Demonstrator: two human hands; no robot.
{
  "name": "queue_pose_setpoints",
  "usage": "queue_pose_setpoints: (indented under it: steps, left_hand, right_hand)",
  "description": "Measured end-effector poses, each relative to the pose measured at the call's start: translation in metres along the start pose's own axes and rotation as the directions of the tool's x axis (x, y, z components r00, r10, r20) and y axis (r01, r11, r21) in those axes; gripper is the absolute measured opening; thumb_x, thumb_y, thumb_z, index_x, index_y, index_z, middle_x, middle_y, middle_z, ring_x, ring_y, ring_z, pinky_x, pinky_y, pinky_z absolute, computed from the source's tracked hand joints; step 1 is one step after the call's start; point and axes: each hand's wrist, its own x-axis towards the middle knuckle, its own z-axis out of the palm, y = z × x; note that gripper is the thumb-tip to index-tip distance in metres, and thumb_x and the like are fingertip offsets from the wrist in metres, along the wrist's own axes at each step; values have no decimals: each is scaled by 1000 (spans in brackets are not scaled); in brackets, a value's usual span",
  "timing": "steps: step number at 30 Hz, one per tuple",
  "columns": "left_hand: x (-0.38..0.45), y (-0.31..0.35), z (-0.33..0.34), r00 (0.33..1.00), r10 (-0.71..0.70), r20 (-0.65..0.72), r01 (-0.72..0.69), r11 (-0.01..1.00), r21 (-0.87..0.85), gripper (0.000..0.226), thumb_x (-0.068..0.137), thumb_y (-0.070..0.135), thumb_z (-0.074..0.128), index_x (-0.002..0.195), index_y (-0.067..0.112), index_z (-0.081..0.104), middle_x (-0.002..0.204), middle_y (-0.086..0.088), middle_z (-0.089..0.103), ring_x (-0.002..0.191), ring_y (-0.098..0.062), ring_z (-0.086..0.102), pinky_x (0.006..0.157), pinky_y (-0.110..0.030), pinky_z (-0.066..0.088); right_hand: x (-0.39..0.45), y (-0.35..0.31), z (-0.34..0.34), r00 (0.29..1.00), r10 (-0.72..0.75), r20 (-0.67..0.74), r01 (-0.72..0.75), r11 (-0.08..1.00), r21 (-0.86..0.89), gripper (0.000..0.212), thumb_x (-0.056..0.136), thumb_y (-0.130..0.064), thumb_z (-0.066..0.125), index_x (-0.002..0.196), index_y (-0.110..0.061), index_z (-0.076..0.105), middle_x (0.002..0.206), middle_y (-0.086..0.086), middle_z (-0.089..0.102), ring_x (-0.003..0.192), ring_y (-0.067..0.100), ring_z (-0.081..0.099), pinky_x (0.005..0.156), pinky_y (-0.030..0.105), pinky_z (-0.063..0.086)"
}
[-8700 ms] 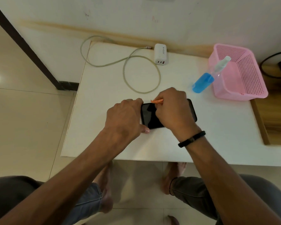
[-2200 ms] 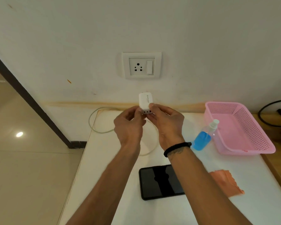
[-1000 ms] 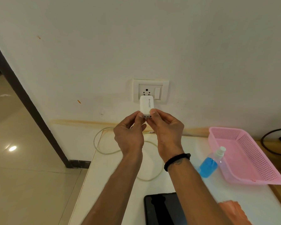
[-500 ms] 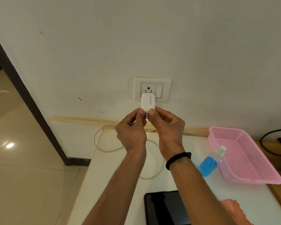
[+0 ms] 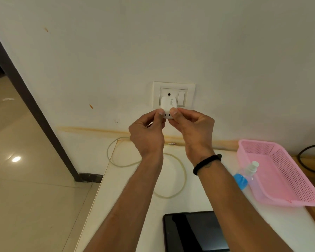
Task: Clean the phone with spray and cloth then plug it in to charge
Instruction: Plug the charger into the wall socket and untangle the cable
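A white wall fills the upper frame, with a wall socket (image 5: pixel 174 95) at centre. The left hand (image 5: pixel 147 135) and the right hand (image 5: pixel 193 129) each have their grip closed on the white charger (image 5: pixel 168 106), held against the socket. The phone (image 5: pixel 195 231) lies on the white desk (image 5: pixel 127 206) at the bottom centre, the cable (image 5: pixel 178 180) loops above it, and the spray bottle (image 5: pixel 245 176) leans on a pink basket (image 5: pixel 284 171) at right.

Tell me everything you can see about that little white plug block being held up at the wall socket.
The small white plastic charger block has rounded corners, faint printed lettering on its front and dark USB ports along its lower end. It is held upright against the white wall socket plate, covering the lower holes; whether it is fully seated cannot be told. The left hand and right hand pinch its lower end between fingertips. No cable shows in its ports.
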Motion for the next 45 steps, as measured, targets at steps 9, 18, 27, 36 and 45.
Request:
queue_pose_setpoints:
  steps: [9,18,27,36,45]
  left_hand:
    - [12,-23,-49,963,-91,255,-163,558,814,43,96,56,60,116,21,76,113,1,77,111,-18,67,91,-32,52]
    - [-4,-51,-73,909,-232,346,-341,65,938,33,97,39,66,120,16,64,116,-3,67,107,-23,63,88,-35,51]
    - [-57,-34,-81,853,-356,382,-370,106,923,25,101,30,54,118,13,61,110,-8,68,98,-26,67,80,-36,58]
    - [-52,-33,-88,875,-294,385,-231,445,865,20,98,25,62,114,15,69,97,-6,74,76,-19,71,64,-29,59]
    - [9,-38,-114,976,-210,58,-66,-28,997,54,100,43,60,135,5,46,128,-17,61,115,-37,63,89,-46,54]
  right_hand:
    - [-28,2,-31,982,189,-28,-191,972,-138,25,80,-31,90,93,-12,80,79,1,82,71,13,79,68,28,66]
    - [-103,11,-63,921,385,63,-338,869,-363,7,85,-25,84,89,-20,82,82,-5,82,75,13,80,68,25,64]
    - [-108,26,-76,923,373,98,-198,676,-710,19,92,-42,74,106,-30,76,95,-11,79,87,8,76,89,39,63]
    - [-94,58,-51,805,573,154,-427,739,-521,40,98,-34,68,135,-21,60,95,0,81,77,12,80,70,30,63]
    - [-106,60,-31,873,443,204,-154,647,-747,29,91,-48,71,117,-37,67,95,-16,74,83,-2,71,65,15,50]
